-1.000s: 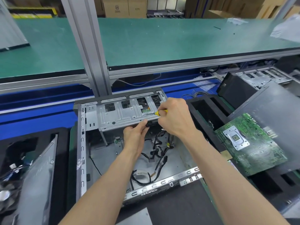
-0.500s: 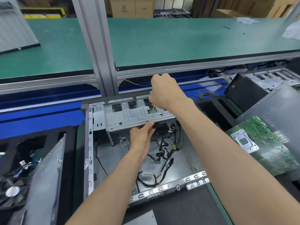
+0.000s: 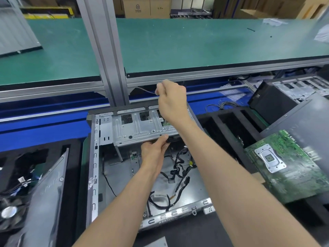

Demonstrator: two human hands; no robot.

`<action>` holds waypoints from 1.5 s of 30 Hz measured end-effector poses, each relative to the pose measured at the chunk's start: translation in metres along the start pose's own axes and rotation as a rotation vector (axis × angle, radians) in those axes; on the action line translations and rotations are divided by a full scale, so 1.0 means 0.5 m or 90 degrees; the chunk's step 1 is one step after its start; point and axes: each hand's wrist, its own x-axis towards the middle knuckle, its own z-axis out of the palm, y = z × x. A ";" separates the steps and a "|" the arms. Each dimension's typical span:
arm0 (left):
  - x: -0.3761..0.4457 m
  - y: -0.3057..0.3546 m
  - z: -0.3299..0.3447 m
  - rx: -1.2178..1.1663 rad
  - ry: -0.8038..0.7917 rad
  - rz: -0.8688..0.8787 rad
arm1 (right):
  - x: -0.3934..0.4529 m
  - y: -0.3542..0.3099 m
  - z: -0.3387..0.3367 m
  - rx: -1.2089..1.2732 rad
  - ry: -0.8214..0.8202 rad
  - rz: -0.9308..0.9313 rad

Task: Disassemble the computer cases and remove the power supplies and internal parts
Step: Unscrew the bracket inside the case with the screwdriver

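**Working the drive cage loose from the open case**

Nearest me, the computer case (image 3: 96, 175) lies open on its side on the desk, its floor bare apart from a tangle of black cables (image 3: 178, 177). By my judgement the board is already out: a green motherboard (image 3: 288, 168) rests off to my right on a dark panel. So the step in hand is the silver drive cage (image 3: 138, 129) at the far end of the case.

My left hand (image 3: 154, 150) reaches forward, palm down, wrist about level, and its grip is closed on the cage's near lower edge, thumb and fingers pinching just beside a small black part tucked under it. I take this to be a steadying hold.

Farther on, my right hand (image 3: 170, 100) is raised above the cage's right end, wrist bent, fist curled. A thin shaft runs down from under it to the cage top, so I judge it grips a screwdriver, though the handle is hidden in my fist.

The next move calls for keeping the tip seated in the screw, turning it out, then lifting the cage clear without snagging the cables.
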 end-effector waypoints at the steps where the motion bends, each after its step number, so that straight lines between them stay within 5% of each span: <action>1: 0.000 0.000 0.000 0.003 -0.003 0.000 | 0.001 0.002 0.007 0.075 0.036 0.041; 9: 0.002 -0.004 -0.001 -0.012 0.010 -0.013 | 0.021 0.010 0.033 0.278 0.100 0.069; 15: -0.001 0.000 -0.001 0.002 0.015 -0.016 | 0.032 0.003 0.045 0.350 -0.051 0.014; 18: 0.000 -0.002 -0.004 0.005 0.011 -0.020 | 0.028 0.002 0.037 0.220 0.006 -0.010; 21: 0.005 -0.004 -0.004 -0.001 0.006 -0.011 | 0.014 -0.005 0.024 -0.155 -0.034 -0.141; 24: 0.005 -0.004 -0.005 -0.002 0.005 -0.006 | 0.017 -0.019 -0.007 -0.396 -0.047 -0.143; 36: 0.005 -0.007 -0.006 -0.022 -0.001 0.006 | 0.021 -0.037 -0.059 -0.406 -0.327 -0.189; 41: 0.004 -0.006 -0.003 -0.027 0.002 0.002 | 0.008 -0.050 -0.077 -0.278 -0.391 -0.158; 45: 0.003 -0.007 -0.002 -0.037 0.006 0.004 | -0.006 -0.047 -0.074 -0.408 -0.296 -0.163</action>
